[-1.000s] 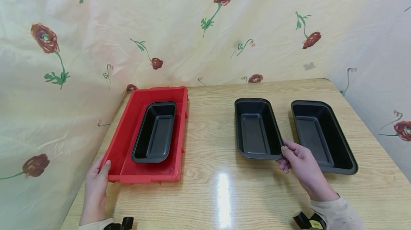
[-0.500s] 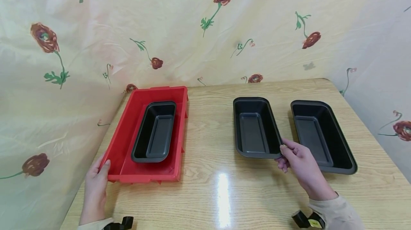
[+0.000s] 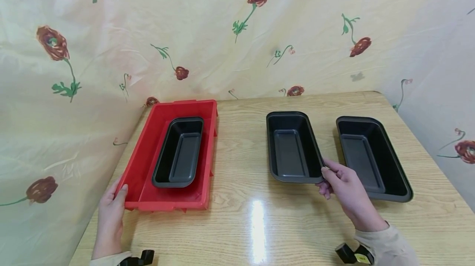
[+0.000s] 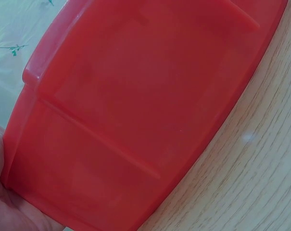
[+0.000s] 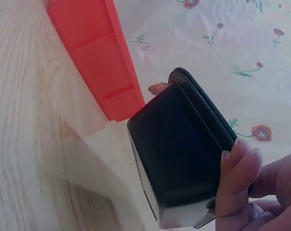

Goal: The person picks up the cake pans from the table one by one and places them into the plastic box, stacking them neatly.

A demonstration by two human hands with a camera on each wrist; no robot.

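Observation:
At the near left corner of a red plastic tray (image 3: pixel 168 206), my left hand (image 3: pixel 110 218) grips the rim, thumb on top. Inside that tray lies a black loaf pan (image 3: pixel 184 156). My right hand (image 3: pixel 350 191) pinches another black loaf pan (image 3: pixel 291 152) by its near right corner and holds it off the table. In the right wrist view, the held loaf pan (image 5: pixel 174 149) shows its outer side and base, with fingers curled at the rim. The left wrist view is mostly filled by the tray's red outer wall (image 4: pixel 135 96).
A third black loaf pan (image 3: pixel 361 161) stands on the wooden table (image 3: pixel 237 134), right of my right hand. Flower-printed cloth (image 3: pixel 208 31) rises behind the table and at its left and right. Both wrists wear black devices.
My right hand has moved slightly left, bringing the held loaf pan a little toward the red tray. The left hand and tray stay where they were.

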